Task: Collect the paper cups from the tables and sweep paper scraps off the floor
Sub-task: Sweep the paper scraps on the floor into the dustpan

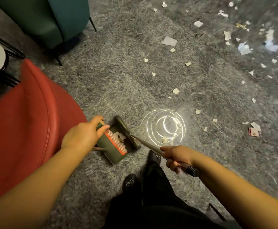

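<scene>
White torn paper scraps (168, 41) are scattered over the grey speckled stone floor (118, 80), most thickly toward one and two o'clock, thinner toward the centre. A few scraps are seen inside the olive-green plastic dustpan with an orange comb edge (113, 144), which stands on the floor just below the centre. Its upper edge is gripped by the left hand (83, 134), fingers and thumb curled round it. The dark green broom head (126, 129) is set against the dustpan's mouth, at its three o'clock side. The broom's metal handle with a black ribbed grip (181, 164) is held by the right hand (176, 157), fingers wrapped round it. A bright ringed light reflection (165, 126) lies on the floor beside the broom. A red leather chair seat (27, 129) is found at nine o'clock, a teal upholstered armchair (52, 19) at eleven o'clock. Dark embroidered shoes (130, 181) are seen at six o'clock.
</scene>
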Motion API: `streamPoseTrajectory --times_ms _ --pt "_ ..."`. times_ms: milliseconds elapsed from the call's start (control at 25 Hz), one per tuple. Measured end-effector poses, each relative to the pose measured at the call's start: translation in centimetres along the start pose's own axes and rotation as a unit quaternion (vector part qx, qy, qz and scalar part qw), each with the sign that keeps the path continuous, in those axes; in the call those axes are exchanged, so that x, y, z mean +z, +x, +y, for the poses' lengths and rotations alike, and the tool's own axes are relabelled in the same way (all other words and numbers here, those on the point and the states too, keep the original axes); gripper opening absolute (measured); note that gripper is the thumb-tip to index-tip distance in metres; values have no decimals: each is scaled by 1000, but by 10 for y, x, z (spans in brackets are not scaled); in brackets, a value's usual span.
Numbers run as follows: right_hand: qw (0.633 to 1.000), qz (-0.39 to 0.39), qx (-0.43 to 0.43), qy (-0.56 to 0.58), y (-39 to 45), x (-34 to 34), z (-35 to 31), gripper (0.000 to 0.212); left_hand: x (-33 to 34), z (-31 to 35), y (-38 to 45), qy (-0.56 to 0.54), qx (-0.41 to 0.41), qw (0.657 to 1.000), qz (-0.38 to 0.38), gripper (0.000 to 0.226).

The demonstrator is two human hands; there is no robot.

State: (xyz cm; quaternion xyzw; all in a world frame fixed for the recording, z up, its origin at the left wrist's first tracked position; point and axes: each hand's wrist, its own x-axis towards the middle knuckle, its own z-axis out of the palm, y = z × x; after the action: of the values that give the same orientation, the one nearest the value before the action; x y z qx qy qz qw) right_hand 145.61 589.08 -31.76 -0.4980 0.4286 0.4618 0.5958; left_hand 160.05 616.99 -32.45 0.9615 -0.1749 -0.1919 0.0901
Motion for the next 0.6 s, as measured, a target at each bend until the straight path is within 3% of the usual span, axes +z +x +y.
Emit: streamPoseTrajectory --times_ms 320,600 --pt "986 83 -38 138 -38 -24 63 40 1 37 6 35 124 991 -31 41" --pt "954 143 -52 259 -48 -75 105 40 -6 112 33 55 219 971 -80 68"
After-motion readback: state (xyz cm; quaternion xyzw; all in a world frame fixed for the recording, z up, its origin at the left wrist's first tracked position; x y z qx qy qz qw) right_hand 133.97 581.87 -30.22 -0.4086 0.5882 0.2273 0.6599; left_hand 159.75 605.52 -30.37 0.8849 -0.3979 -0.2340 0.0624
